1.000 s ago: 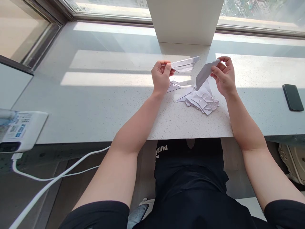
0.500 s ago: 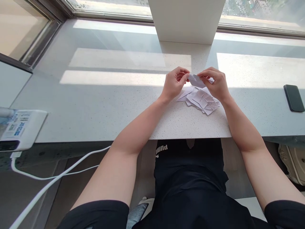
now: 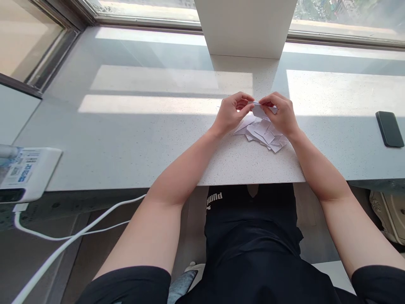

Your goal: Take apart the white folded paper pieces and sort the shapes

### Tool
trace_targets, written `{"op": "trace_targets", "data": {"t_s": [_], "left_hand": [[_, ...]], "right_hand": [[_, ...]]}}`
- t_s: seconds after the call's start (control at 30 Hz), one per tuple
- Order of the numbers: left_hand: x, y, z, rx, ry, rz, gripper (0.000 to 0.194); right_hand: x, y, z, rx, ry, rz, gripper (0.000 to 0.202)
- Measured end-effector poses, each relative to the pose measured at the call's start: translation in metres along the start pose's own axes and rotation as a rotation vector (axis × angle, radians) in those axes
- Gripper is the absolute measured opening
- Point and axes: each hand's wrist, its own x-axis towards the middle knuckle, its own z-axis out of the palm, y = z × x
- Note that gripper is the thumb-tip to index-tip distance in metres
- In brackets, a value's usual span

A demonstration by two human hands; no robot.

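A piece of white paper (image 3: 259,111) is pinched between my two hands, just above the counter. My left hand (image 3: 236,110) grips its left side with thumb and fingers together. On the other side, my right hand (image 3: 280,112) pinches the top edge close to the left fingertips and covers part of the sheet. Below the hands lies a loose heap of torn white paper pieces (image 3: 265,134), overlapping one another. The right hand and wrist hide the heap's right end.
The speckled white counter (image 3: 142,147) runs under a window. A white upright panel (image 3: 247,29) stands behind my hands. A black phone (image 3: 390,129) lies at the far right. At the left edge sits a white power bank (image 3: 47,164) with a white cable (image 3: 95,226) hanging below.
My right hand has moved left, bringing its fingertips closer to the left hand's along the paper's top edge. The left hand has shifted slightly right and down. The heap stays put.
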Motion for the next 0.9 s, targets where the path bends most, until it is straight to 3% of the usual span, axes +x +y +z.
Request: {"op": "trace_targets", "data": {"t_s": [0.23, 0.4, 0.63, 0.9], "left_hand": [[0.008, -0.028, -0.009, 0.027, 0.132, 0.004, 0.022], [0.013, -0.043, -0.012, 0.057, 0.16, -0.061, 0.024], [0.009, -0.03, -0.017, 0.048, 0.071, -0.141, 0.007], [0.009, -0.009, -0.028, 0.194, -0.049, -0.183, 0.014]], "right_hand": [[0.007, 0.02, -0.025, -0.131, 0.086, 0.02, 0.041], [0.01, 0.039, -0.032, -0.069, 0.035, 0.131, 0.034], [0.008, 0.049, -0.022, -0.007, 0.089, 0.253, 0.015], [0.007, 0.047, -0.023, -0.005, 0.043, 0.287, 0.012]]}}
